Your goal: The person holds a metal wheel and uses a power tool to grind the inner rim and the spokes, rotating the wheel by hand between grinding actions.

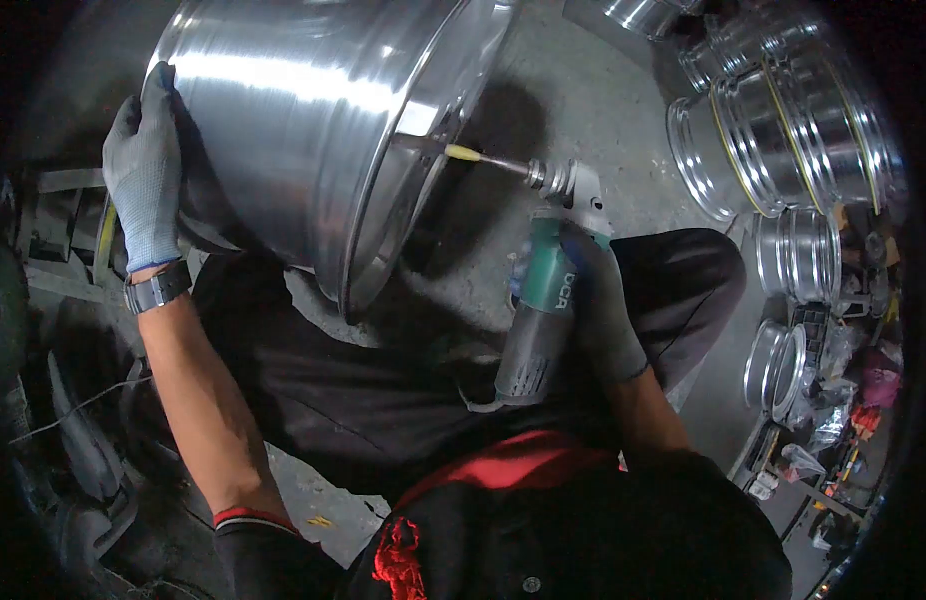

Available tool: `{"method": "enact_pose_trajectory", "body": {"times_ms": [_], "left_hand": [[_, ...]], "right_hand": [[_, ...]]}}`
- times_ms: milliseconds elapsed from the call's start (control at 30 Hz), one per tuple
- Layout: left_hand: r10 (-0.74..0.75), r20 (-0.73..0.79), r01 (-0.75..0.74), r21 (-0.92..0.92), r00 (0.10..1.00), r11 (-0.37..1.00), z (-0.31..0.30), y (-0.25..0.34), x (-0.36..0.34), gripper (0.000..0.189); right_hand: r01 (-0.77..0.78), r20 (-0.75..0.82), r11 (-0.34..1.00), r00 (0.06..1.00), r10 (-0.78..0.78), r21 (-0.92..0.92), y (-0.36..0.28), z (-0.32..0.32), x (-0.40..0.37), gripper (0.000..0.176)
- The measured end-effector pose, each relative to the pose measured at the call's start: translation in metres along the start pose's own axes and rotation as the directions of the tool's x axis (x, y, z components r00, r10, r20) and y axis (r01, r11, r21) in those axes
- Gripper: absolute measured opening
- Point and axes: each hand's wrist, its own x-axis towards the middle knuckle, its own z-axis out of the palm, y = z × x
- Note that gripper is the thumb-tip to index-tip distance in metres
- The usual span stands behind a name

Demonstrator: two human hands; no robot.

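Observation:
A large, shiny metal wheel rim point(273, 150) lies on its side in front of me, its open face turned to the right. My left hand point(148, 185), in a grey knit glove, grips its left edge with the fingertips up at the lip. My right hand point(605, 310), also gloved, is wrapped round the body of a green and black power grinder point(545, 285). From the grinder's head a thin shaft with a yellow sleeve point(463, 153) points left into the open face of the rim. The shaft's tip overlaps the rim's inner side there.
Polished wheel rims point(793, 130) are stacked at the upper right, with smaller ones point(775, 370) below them. A cluttered shelf point(833, 470) runs along the right edge. Left of my knees stands a metal frame point(68, 235). Grey concrete floor point(603, 110) shows beyond the grinder.

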Motion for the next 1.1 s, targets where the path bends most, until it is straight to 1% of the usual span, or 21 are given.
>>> {"method": "enact_pose_trajectory", "body": {"times_ms": [33, 67, 167, 200, 267, 367, 433, 467, 533, 600, 633, 667, 733, 800, 833, 867, 933, 967, 1000, 1033, 1100], "left_hand": [[0.000, 0.000, 0.000, 0.001, 1.000, 1.000, 0.000, -0.005, 0.001, 0.065], [0.007, -0.004, -0.007, 0.007, 1.000, 1.000, 0.000, -0.010, 0.003, 0.065], [0.023, -0.027, -0.023, 0.032, 0.999, 0.999, 0.000, 0.000, -0.003, 0.065], [0.029, -0.051, -0.026, 0.051, 0.998, 0.998, 0.000, 0.005, -0.005, 0.066], [0.006, -0.038, -0.004, 0.044, 0.999, 0.999, -0.001, 0.004, -0.003, 0.066], [-0.020, -0.035, 0.021, 0.045, 0.999, 0.999, 0.001, 0.000, -0.002, 0.067], [-0.020, -0.045, 0.023, 0.051, 0.999, 0.998, 0.000, 0.002, -0.002, 0.067], [-0.035, -0.015, 0.036, 0.073, 0.999, 0.997, -0.001, 0.003, -0.003, 0.067], [-0.047, 0.014, 0.045, 0.092, 0.999, 0.995, -0.002, 0.000, -0.002, 0.067], [0.024, -0.080, -0.015, 0.105, 0.997, 0.994, 0.002, -0.006, 0.001, 0.065], [0.025, -0.082, -0.016, 0.103, 0.996, 0.995, 0.002, -0.004, 0.000, 0.065], [0.020, -0.077, -0.011, 0.118, 0.997, 0.993, 0.001, -0.004, -0.002, 0.065], [0.016, -0.071, -0.007, 0.133, 0.997, 0.991, 0.000, -0.002, -0.004, 0.064], [-0.015, 0.008, 0.015, 0.066, 1.000, 0.998, -0.003, -0.003, -0.002, 0.063], [-0.015, 0.011, 0.014, 0.069, 1.000, 0.998, -0.002, -0.001, -0.004, 0.063], [-0.011, -0.006, 0.012, 0.069, 1.000, 0.998, -0.002, 0.001, -0.006, 0.063], [-0.006, -0.024, 0.008, 0.067, 1.000, 0.998, -0.002, 0.004, -0.008, 0.063], [-0.015, -0.019, 0.016, 0.021, 1.000, 1.000, -0.002, 0.003, -0.008, 0.062], [-0.024, -0.014, 0.024, -0.025, 1.000, 0.999, -0.002, 0.002, -0.008, 0.062], [-0.023, -0.016, 0.022, -0.027, 1.000, 0.999, -0.002, -0.001, -0.006, 0.062], [-0.085, 0.067, 0.086, -0.004, 0.994, 0.996, -0.006, -0.008, -0.004, 0.065]], "right_hand": [[-0.054, 0.003, 0.998, 0.999, 0.054, 0.038, 0.002, -0.001, 0.000, 0.043], [-0.056, 0.003, 0.998, 0.998, 0.056, 0.040, 0.001, -0.001, 0.001, 0.043], [-0.008, -0.050, 1.000, 0.999, 0.009, 0.017, -0.004, 0.002, 0.005, 0.042], [0.016, -0.031, 0.999, 0.999, -0.015, 0.031, -0.005, 0.003, 0.005, 0.042], [0.040, -0.007, 0.998, 0.999, -0.040, 0.044, -0.005, 0.004, 0.005, 0.041], [0.006, 0.030, 0.999, 1.000, -0.007, 0.031, -0.001, 0.002, 0.000, 0.041], [-0.082, 0.078, 0.983, 0.994, 0.070, 0.162, 0.001, 0.000, 0.000, 0.042], [-0.083, 0.075, 0.983, 0.995, 0.072, 0.166, 0.001, 0.000, 0.002, 0.042], [0.014, 0.011, 0.998, 1.000, -0.014, 0.055, -0.003, 0.002, 0.006, 0.042], [0.031, 0.026, 0.997, 0.999, -0.033, 0.071, -0.002, 0.001, 0.007, 0.042], [0.042, 0.045, 0.995, 0.998, -0.046, 0.086, -0.002, 0.001, 0.009, 0.042], [0.042, 0.045, 0.995, 0.998, -0.046, 0.086, 0.000, 0.001, 0.007, 0.042], [-0.013, 0.041, 0.999, 0.999, 0.011, 0.038, 0.002, 0.002, 0.002, 0.041], [-0.034, 0.046, 0.998, 0.998, 0.031, 0.061, 0.001, 0.004, 0.002, 0.041], [-0.056, 0.050, 0.995, 0.997, 0.051, 0.084, 0.001, 0.004, 0.001, 0.041], [-0.057, 0.047, 0.995, 0.997, 0.053, 0.086, 0.000, 0.004, 0.001, 0.041], [0.018, 0.024, 0.997, 1.000, -0.020, 0.073, -0.002, 0.006, 0.005, 0.041], [0.020, 0.023, 0.997, 0.999, -0.022, 0.073, -0.004, 0.008, 0.005, 0.041], [0.019, 0.006, 0.996, 1.000, -0.019, 0.090, -0.006, 0.009, 0.006, 0.036], [0.017, -0.011, 0.994, 1.000, -0.016, 0.105, -0.006, 0.010, 0.007, 0.034], [-0.004, 0.021, 0.996, 1.000, 0.002, 0.086, -0.006, 0.009, 0.002, 0.033]]}}
